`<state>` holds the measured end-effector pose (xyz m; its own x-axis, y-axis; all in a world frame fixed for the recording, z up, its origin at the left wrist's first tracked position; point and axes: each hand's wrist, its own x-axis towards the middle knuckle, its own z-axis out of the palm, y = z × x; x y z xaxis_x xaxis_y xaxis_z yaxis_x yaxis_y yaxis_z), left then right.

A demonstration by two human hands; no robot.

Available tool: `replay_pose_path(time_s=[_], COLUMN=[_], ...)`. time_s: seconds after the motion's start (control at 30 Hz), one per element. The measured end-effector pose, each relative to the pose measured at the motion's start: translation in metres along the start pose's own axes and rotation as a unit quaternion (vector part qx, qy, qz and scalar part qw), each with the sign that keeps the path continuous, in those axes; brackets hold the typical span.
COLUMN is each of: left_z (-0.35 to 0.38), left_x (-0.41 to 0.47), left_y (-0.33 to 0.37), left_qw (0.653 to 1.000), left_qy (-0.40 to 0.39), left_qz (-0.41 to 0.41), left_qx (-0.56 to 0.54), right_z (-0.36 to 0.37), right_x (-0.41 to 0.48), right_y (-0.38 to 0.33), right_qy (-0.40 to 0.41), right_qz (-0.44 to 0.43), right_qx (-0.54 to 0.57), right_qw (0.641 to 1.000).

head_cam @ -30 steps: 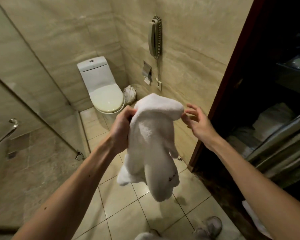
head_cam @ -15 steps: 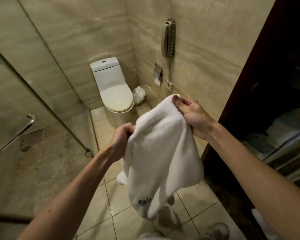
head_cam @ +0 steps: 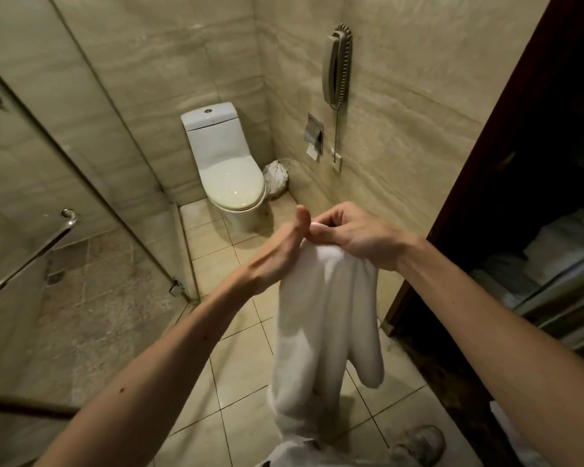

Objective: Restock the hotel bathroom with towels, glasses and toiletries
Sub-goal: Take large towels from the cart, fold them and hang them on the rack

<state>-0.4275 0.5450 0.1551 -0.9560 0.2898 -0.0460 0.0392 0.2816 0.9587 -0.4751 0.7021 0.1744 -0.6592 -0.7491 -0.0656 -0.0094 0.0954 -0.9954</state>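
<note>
**Soft towel, pinched at its top edge**

I hold the white towel (head_cam: 321, 315) in the air in front of me, over the middle of the bathroom. My right hand (head_cam: 354, 235) has its fingers (head_cam: 327, 221) curled and pinching the gathered top edge. My left hand (head_cam: 277, 254) is flat and unclenched, palm laid against the left side of the cloth and thumb up, grasping nothing.

The towel hangs from that one pinch in long limp folds, its lower end close to my legs. I judge it light, thick and completely floppy, with no stiffness to help me. It is not fragile or slick, but it will sag wherever I leave it unsupported. The hem and corners are the places to take it, so I should slide my flat hand along to a corner before folding or hanging it.

Below is the beige tiled floor (head_cam: 243, 365), which looks grubby along the grout, so the tail should stay off it. The room is narrow. A glass shower screen (head_cam: 81, 197) stands on the left and a toilet (head_cam: 230, 176) at the far end. On the right a dark cupboard (head_cam: 486, 163) holds folded linen (head_cam: 560, 237).
</note>
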Motion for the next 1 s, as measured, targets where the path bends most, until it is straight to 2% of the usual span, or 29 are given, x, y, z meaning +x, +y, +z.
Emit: replay_pose_path(time_s=[0.1,0.2,0.3,0.37,0.43,0.5,0.6,0.67,0.8,0.9,1.0], left_z=[-0.002,-0.007,-0.017,-0.028,-0.046,-0.064,-0.076,-0.076,-0.066,-0.044,-0.014], left_x=[0.003,0.004,0.009,0.015,0.021,0.027,0.032,0.035,0.037,0.03,0.015], left_y=[-0.007,-0.011,-0.015,-0.018,-0.026,-0.041,-0.065,-0.082,-0.12,-0.13,-0.102], left_qw=[0.999,0.998,0.991,0.982,0.966,0.952,0.939,0.939,0.962,0.97,0.975], left_qy=[0.008,0.035,0.114,0.164,0.23,0.282,0.326,0.325,0.241,0.192,0.206], left_qz=[0.029,0.047,0.058,0.037,0.005,-0.013,-0.058,-0.079,-0.129,-0.128,-0.079], left_qx=[0.027,-0.009,-0.037,-0.087,-0.121,-0.12,-0.096,-0.077,0.008,0.08,0.032], right_z=[-0.014,-0.021,-0.012,-0.014,-0.025,-0.037,-0.044,-0.042,-0.027,-0.015,-0.007], right_x=[-0.012,-0.032,-0.052,-0.061,-0.068,-0.073,-0.069,-0.064,-0.046,-0.032,-0.017], right_y=[0.014,0.039,0.085,0.123,0.149,0.141,0.104,0.082,0.052,0.036,0.031], right_qy=[-0.002,-0.017,-0.051,-0.044,-0.037,-0.015,0.007,0.017,0.082,0.13,0.183], right_qz=[0.024,0.101,0.247,0.307,0.319,0.306,0.282,0.272,0.211,0.165,0.153], right_qx=[-0.034,-0.093,-0.189,-0.238,-0.274,-0.29,-0.223,-0.152,-0.014,0.091,0.177], right_qw=[0.999,0.99,0.949,0.92,0.907,0.907,0.933,0.95,0.974,0.973,0.955])
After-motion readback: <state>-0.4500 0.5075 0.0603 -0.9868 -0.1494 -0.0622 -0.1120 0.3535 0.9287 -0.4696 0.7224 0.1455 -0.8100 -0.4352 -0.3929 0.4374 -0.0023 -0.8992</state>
